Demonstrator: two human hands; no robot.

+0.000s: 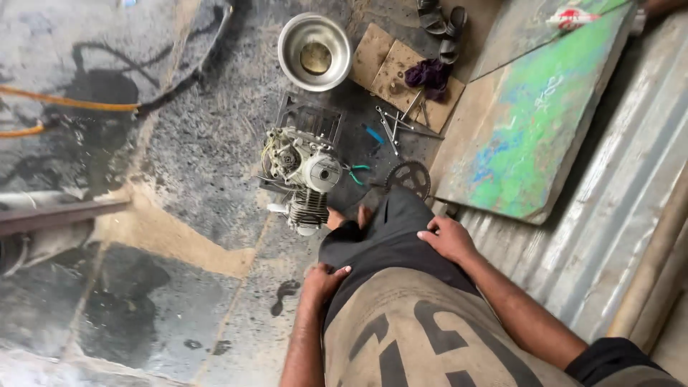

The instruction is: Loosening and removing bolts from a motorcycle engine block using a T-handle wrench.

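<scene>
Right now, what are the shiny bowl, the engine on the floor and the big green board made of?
The bowl looks like steel: bright, mirror-like, with some brownish liquid inside. The engine seems to be cast metal, probably aluminium: dull silver-grey, with thin cooling fins. The green board may be painted wood or sheet metal; the paint is patchy and worn, so I can't tell which.
</scene>
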